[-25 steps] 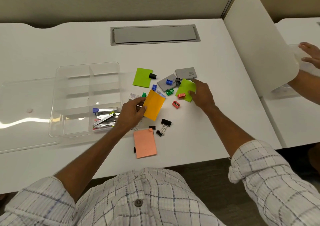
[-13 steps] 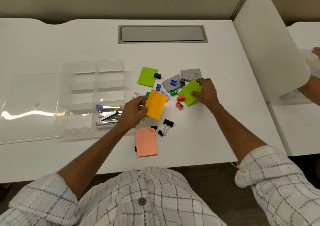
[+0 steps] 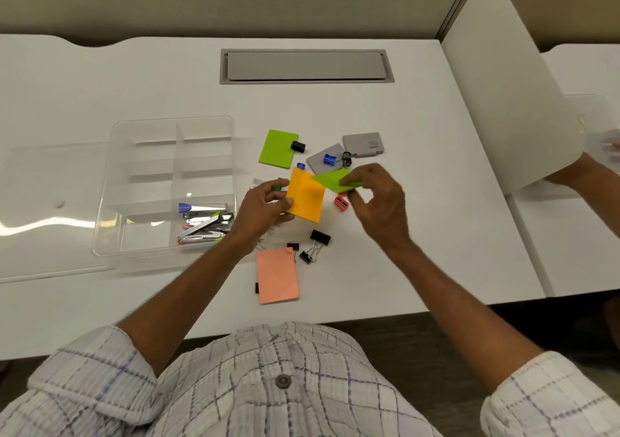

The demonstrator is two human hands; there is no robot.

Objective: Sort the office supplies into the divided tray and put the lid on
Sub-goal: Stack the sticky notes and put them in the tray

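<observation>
White desk (image 3: 419,128), beige wall | left hand (image 3: 265,206) grips orange pad (image 3: 307,198) | right hand (image 3: 375,198) pinches green pad (image 3: 332,180)

A white button-up shirt (image 3: 268,386) crossed with thin grey and blue plaid lines covers the person's torso. Its sleeves are rolled above bare forearms. One round grey button (image 3: 282,381) fastens the front.

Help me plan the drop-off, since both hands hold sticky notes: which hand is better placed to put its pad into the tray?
Left. The left hand holds the orange pad right beside the divided tray. The right hand, holding a green pad, is farther away and would likely have to cross over the left.
</observation>
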